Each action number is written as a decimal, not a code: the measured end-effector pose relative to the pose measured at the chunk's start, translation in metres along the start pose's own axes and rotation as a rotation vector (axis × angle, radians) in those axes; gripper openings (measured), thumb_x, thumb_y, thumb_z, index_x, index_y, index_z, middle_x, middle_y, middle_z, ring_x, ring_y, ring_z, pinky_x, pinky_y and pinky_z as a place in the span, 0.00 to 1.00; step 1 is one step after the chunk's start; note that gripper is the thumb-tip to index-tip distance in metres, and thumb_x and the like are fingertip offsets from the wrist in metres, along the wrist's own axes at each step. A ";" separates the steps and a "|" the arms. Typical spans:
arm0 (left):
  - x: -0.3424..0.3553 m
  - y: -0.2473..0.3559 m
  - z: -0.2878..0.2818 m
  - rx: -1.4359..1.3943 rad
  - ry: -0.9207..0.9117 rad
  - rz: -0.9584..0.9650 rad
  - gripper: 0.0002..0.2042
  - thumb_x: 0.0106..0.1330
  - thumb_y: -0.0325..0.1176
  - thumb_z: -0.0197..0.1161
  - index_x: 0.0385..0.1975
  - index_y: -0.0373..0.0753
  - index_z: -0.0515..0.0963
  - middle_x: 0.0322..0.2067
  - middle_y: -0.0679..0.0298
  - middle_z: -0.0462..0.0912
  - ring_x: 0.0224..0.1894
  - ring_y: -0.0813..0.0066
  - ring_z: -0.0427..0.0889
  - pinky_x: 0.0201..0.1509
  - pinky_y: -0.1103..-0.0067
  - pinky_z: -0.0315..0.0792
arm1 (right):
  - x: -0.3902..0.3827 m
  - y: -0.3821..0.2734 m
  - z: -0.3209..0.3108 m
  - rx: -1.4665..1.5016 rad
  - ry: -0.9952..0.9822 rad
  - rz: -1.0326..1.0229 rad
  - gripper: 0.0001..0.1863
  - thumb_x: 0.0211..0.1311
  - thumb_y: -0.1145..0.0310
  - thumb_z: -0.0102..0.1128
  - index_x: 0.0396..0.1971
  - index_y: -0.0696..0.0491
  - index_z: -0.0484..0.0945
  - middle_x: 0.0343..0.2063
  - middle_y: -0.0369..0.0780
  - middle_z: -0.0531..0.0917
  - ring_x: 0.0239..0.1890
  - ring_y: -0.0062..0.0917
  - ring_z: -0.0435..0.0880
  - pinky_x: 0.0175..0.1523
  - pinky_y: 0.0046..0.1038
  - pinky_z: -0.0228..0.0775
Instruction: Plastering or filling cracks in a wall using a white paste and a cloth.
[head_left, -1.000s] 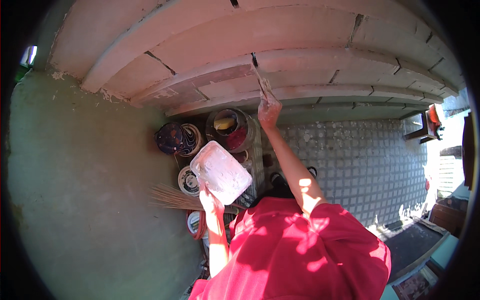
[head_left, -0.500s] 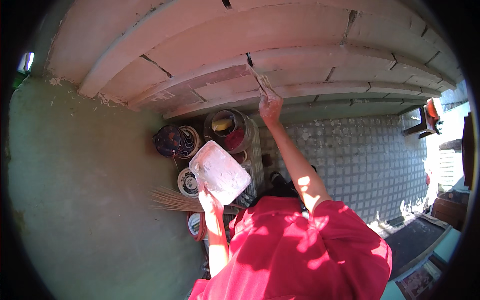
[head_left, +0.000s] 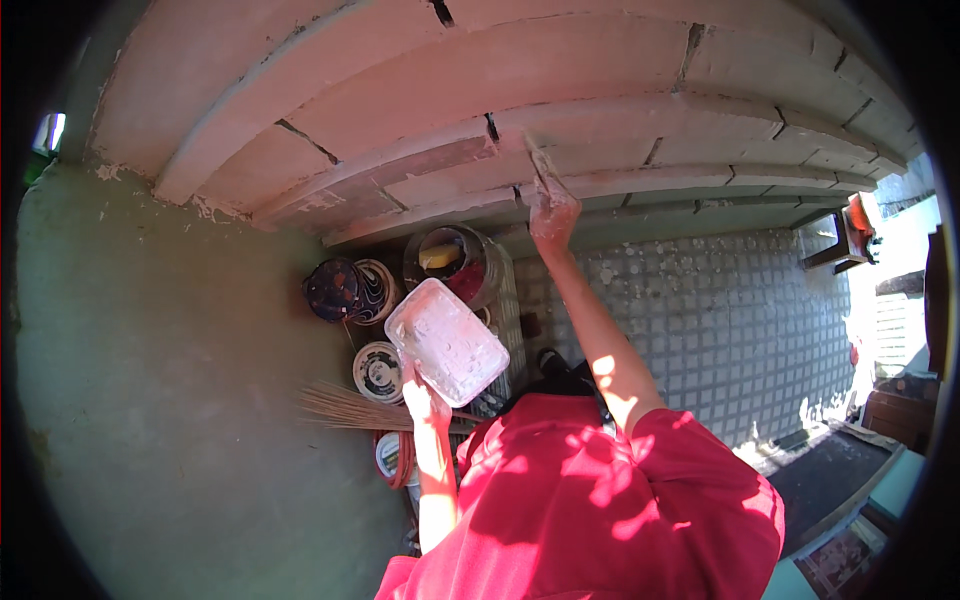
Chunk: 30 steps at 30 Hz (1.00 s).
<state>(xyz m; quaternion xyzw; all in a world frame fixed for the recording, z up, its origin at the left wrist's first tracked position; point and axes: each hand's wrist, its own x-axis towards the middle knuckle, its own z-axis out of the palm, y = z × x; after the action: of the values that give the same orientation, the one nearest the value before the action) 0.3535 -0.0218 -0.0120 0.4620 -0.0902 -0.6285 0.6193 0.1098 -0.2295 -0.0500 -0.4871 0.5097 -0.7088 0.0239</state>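
Gripping one pale rectangular tray (head_left: 447,342), the left hand (head_left: 427,405) has its fingers pinching the near left edge, partly hidden beneath it. The tray is held in front of the red shirt (head_left: 560,490), above the stored containers; pale paste is smeared over its inside, with small lumps toward the right. The right hand (head_left: 553,224) has its fingers closed around one flat-bladed tool (head_left: 541,168), its tip at the pale, grooved wall (head_left: 560,65); whether blade and wall touch, I cannot tell.

Five other containers can be counted around the tray. One large round vessel (head_left: 489,275) has one yellow piece (head_left: 438,256) and something red inside, too hidden to name. Left of it stand one dark, speckled bucket (head_left: 333,289) and, just beside that, one light bucket (head_left: 381,282). Below are one white round tub (head_left: 378,372) and one lower tub (head_left: 387,453) beside reddish loops (head_left: 404,461); their contents cannot be made out. One bundle of thin brown sticks (head_left: 345,404) lies between those two.
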 end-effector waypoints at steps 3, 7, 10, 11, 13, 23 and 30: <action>0.002 -0.002 -0.007 0.012 -0.071 0.027 0.23 0.70 0.45 0.44 0.59 0.38 0.60 0.56 0.62 0.68 0.58 0.67 0.67 0.62 0.69 0.61 | 0.015 0.017 -0.020 -0.122 0.160 0.098 0.17 0.52 0.81 0.48 0.42 0.64 0.77 0.41 0.52 0.79 0.46 0.44 0.78 0.51 0.32 0.68; 0.005 -0.006 -0.001 0.025 -0.111 0.024 0.23 0.69 0.45 0.45 0.60 0.39 0.60 0.56 0.62 0.69 0.57 0.66 0.68 0.62 0.69 0.61 | 0.023 0.038 -0.008 -0.201 0.118 0.090 0.17 0.51 0.83 0.46 0.42 0.64 0.77 0.41 0.53 0.79 0.46 0.44 0.79 0.50 0.32 0.69; 0.003 -0.008 0.019 0.002 -0.152 0.004 0.24 0.69 0.45 0.46 0.60 0.39 0.60 0.56 0.62 0.69 0.57 0.66 0.68 0.63 0.68 0.61 | -0.002 0.023 0.009 0.061 -0.037 0.004 0.15 0.54 0.80 0.48 0.42 0.64 0.76 0.41 0.53 0.79 0.44 0.43 0.80 0.48 0.32 0.69; 0.005 -0.009 0.028 -0.025 -0.163 -0.006 0.24 0.69 0.46 0.46 0.60 0.39 0.60 0.56 0.62 0.69 0.57 0.66 0.69 0.63 0.68 0.61 | -0.006 0.018 0.004 0.061 -0.040 0.005 0.15 0.54 0.80 0.48 0.42 0.64 0.76 0.41 0.53 0.79 0.44 0.43 0.80 0.48 0.32 0.69; 0.007 -0.010 0.031 -0.024 -0.162 0.013 0.24 0.69 0.46 0.46 0.60 0.39 0.60 0.56 0.62 0.68 0.57 0.66 0.69 0.63 0.68 0.61 | -0.008 -0.018 -0.008 0.105 -0.163 0.183 0.13 0.57 0.77 0.49 0.42 0.63 0.77 0.38 0.52 0.80 0.41 0.41 0.81 0.45 0.30 0.70; 0.036 -0.026 0.065 -0.047 -0.273 -0.052 0.24 0.69 0.47 0.45 0.59 0.39 0.61 0.55 0.63 0.70 0.57 0.70 0.69 0.62 0.73 0.61 | 0.038 -0.157 -0.108 0.326 -0.483 0.602 0.18 0.57 0.74 0.56 0.47 0.64 0.74 0.45 0.41 0.80 0.45 0.17 0.73 0.50 0.23 0.67; 0.045 -0.051 0.077 -0.064 -0.354 -0.133 0.22 0.70 0.43 0.44 0.60 0.39 0.58 0.55 0.63 0.69 0.57 0.71 0.69 0.61 0.73 0.63 | 0.000 -0.135 -0.104 -0.183 -0.835 0.062 0.08 0.40 0.73 0.56 0.21 0.62 0.76 0.18 0.52 0.76 0.25 0.50 0.74 0.32 0.39 0.66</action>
<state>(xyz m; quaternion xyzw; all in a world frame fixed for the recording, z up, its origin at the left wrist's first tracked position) 0.2741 -0.0848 -0.0251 0.3294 -0.1470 -0.7420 0.5651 0.0974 -0.0921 0.0501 -0.7168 0.5315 -0.4014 0.2064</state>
